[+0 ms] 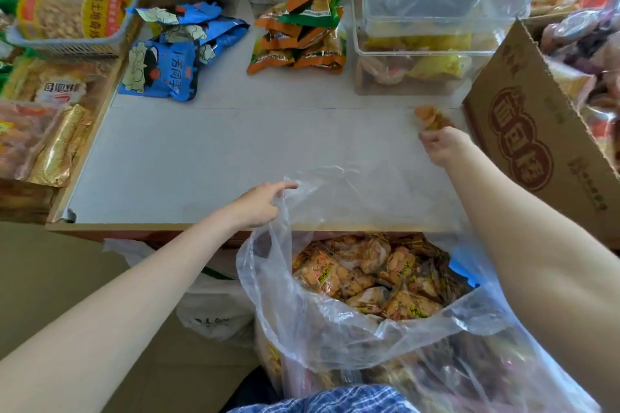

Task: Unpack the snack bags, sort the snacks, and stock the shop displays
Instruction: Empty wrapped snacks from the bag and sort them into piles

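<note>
Here, blue packets [161, 72] and orange packets [298, 43] lie on the grey counter [235, 151]. The left hand [258, 203] pinches the clear bag's [318, 329] rim; the right hand [443, 144] grips an orange snack pack [429, 117] beside the cardboard box [523, 131], which crowds its reach.

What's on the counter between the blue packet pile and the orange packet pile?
Nothing: in the head view, bare grey counter separates the blue packets from the orange packets.

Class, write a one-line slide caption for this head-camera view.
Left hand holds open a clear plastic bag of snacks; right hand places an orange snack packet on the grey table.
</note>
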